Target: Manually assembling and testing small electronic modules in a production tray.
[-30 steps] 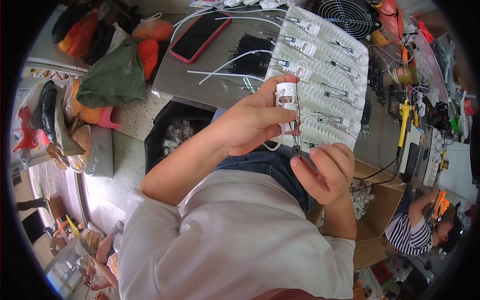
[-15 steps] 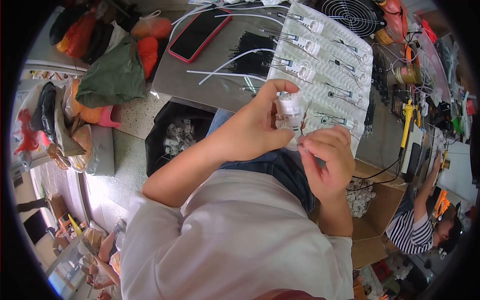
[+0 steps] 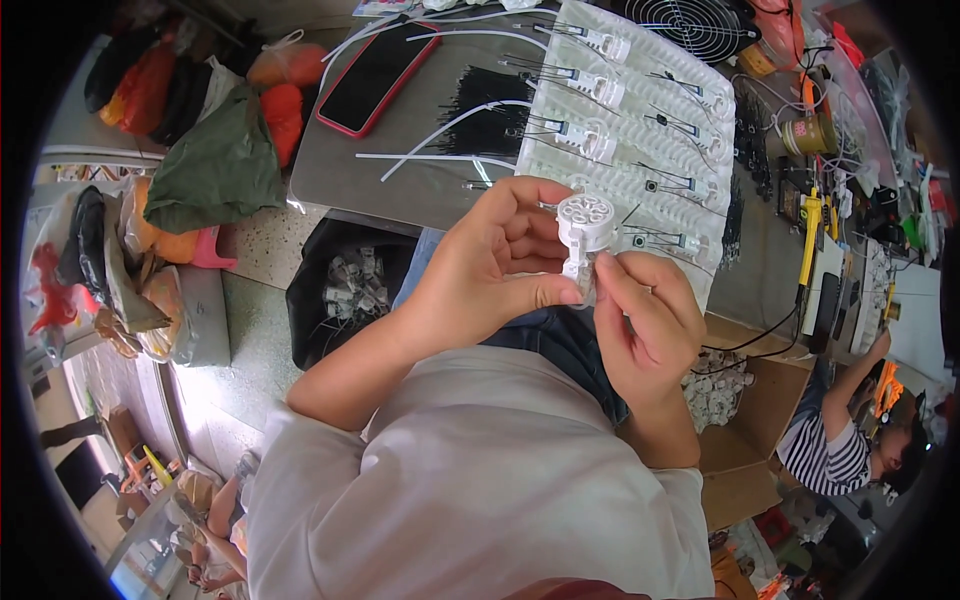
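Note:
In front of my chest I hold a white plastic part (image 3: 585,222) with a round, several-holed top and a narrower body below. My left hand (image 3: 490,262) grips it from the left, thumb low on the body and fingers curled behind. The fingertips of my right hand (image 3: 648,318) pinch its lower right side, covering whatever lies under them. Just beyond my hands is a white ridged tray (image 3: 640,150). On it rest several white plastic housings (image 3: 588,138) and small circuit boards (image 3: 690,183) with thin dark wires.
Left of the tray lie a red-cased phone (image 3: 378,80), black wires (image 3: 480,110) and white tubes (image 3: 440,157). A round fan grille (image 3: 690,25), a tape roll (image 3: 808,135) and a yellow tool (image 3: 810,230) are at right. White parts fill a black bag (image 3: 310,270) and a cardboard box (image 3: 765,400). A co-worker (image 3: 835,450) sits at right.
The white part has turned so its round top faces me more, and it is slightly lower. My right fingers have moved up from below onto its side. The whole view has shifted slightly.

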{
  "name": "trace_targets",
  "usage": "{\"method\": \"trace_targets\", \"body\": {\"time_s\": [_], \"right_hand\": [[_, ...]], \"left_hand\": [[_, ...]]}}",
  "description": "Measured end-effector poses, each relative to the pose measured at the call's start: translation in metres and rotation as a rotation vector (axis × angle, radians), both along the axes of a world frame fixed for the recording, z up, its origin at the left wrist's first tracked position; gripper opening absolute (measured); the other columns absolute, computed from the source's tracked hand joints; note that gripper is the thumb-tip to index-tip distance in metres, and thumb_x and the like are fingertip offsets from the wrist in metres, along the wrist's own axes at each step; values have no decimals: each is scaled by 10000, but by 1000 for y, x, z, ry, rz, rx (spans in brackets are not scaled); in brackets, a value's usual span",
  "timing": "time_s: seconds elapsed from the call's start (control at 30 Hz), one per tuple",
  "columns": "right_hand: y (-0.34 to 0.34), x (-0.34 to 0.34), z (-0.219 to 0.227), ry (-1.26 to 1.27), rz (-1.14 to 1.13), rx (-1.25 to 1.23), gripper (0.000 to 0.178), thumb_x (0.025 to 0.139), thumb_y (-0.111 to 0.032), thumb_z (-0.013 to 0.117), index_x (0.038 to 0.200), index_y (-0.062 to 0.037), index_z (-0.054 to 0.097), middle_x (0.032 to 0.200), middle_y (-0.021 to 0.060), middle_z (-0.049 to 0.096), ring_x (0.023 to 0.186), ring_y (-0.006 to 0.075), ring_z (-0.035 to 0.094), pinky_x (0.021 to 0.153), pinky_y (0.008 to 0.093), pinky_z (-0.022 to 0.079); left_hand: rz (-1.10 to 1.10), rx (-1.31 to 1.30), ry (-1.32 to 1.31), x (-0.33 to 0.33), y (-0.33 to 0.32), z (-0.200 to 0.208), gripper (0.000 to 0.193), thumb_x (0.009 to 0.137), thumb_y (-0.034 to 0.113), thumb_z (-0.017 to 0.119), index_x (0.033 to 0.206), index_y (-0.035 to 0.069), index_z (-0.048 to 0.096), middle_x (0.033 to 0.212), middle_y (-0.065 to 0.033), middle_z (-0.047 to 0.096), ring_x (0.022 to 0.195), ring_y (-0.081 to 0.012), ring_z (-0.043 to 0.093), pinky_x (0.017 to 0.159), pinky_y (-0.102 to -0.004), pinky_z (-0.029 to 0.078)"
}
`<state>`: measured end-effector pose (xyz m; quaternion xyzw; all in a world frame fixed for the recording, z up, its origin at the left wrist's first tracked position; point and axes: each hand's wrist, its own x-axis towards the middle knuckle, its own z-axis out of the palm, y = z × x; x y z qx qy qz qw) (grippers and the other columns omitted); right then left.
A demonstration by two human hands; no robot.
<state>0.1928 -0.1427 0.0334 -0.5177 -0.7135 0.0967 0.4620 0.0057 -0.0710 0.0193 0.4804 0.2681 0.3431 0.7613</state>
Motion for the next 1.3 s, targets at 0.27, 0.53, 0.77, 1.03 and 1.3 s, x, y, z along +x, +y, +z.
{"method": "trace_targets", "body": {"time_s": [0.27, 0.53, 0.77, 1.03, 1.3], "right_hand": [[10, 2, 0, 57, 186, -51, 423, 696, 100, 660, 1104, 12, 727, 995, 137, 655, 903, 330, 623, 807, 411, 495], [20, 17, 9, 265, 108, -89, 547, 751, -14, 744, 1284, 21, 624, 1160, 204, 604, 1044, 344, 591, 900, 418, 484], [37, 13, -9, -400, 14, -374, 534, 790, -65, 779, 1303, -83, 631, 1266, 176, 578, 1060, 366, 604, 912, 434, 503], [47, 18, -21, -403, 9, -297, 425, 786, 4, 752, 1199, -59, 674, 1172, 159, 617, 962, 350, 640, 818, 417, 527], [38, 26, 31, -261, 283, 28, 425, 678, 86, 771, 1077, -52, 729, 1192, 180, 665, 1019, 315, 681, 828, 359, 565]], "left_hand": [[83, 151, 80, -16, -3, -5, 752, 799, 57, 871, 1398, 21, 418, 1159, -116, 645, 1071, -187, 666, 956, -352, 540], [454, 484, 64, -37, 60, 53, 685, 795, 51, 808, 1362, -16, 429, 1086, -73, 596, 923, -131, 607, 838, -286, 537], [518, 1127, 1084, -15, 234, 33, 638, 784, 217, 791, 1335, 31, 529, 1180, -271, 654, 1072, -438, 644, 911, -489, 522], [565, 1290, 893, -8, 237, -5, 641, 812, 254, 805, 1357, 57, 530, 1250, -248, 633, 1221, -418, 574, 1025, -483, 464], [-282, 487, 211, -19, 79, 38, 488, 908, 269, 792, 1265, 0, 595, 969, -94, 699, 841, -159, 647, 747, -310, 519]]}}
